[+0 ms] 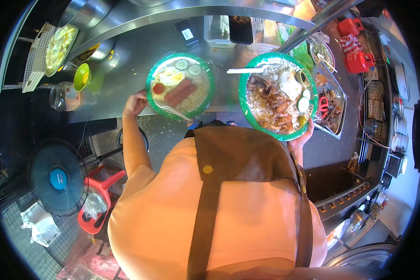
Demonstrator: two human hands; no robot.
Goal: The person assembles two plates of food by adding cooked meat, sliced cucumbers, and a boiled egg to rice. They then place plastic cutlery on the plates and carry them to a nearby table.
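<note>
The left green plate (180,87), held at its left rim by the left hand (135,103) whose fingers grip the edge, carries two sausages whose long axis runs diagonally up and away from those fingers, beside cucumber slices and egg. The right green plate (278,95) of rice and meat rests on the right hand (304,138), fingers curled under its rim, a white spoon (246,70) pointing left across its top. Both plates hang over the steel desk (121,70), with a tray of tongs (330,105) just beyond the right fingers.

two green plates (180,87) — level, food-laden, held
</note>
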